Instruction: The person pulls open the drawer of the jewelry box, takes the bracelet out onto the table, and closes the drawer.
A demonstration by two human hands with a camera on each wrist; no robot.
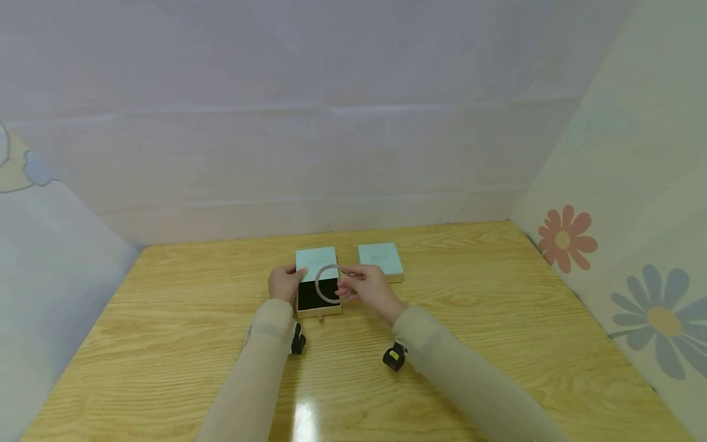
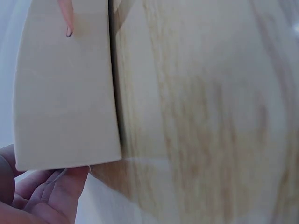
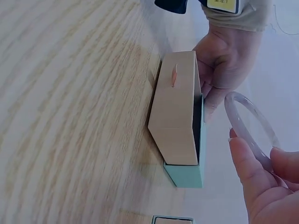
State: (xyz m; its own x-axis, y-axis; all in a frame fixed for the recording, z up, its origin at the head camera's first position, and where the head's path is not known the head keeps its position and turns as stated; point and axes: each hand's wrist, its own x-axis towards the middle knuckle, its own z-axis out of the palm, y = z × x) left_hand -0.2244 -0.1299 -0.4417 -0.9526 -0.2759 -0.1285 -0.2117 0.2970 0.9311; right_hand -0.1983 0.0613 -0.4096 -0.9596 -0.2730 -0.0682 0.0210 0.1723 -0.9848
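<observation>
Pinched between thumb and fingers of the right hand [image 1: 372, 287]: one pale lilac-grey, glossy round bangle [image 3: 240, 123], held in the air above the part-open drawer. Left hand [image 1: 283, 283]: thumb on top, fingers at the side, clamped on one mint-green rectangular box cover [image 1: 317, 259]. Item: beige drawer [image 1: 319, 312], black inside, with a pink pull tab [image 3: 174, 75]. Item: second mint-topped box [image 1: 381, 258], near, on the yellow-brown wood-grain table [image 1: 469, 307]. Handling, as I judge it: pinch lightly, level the bangle, brace the cover against sliding.
</observation>
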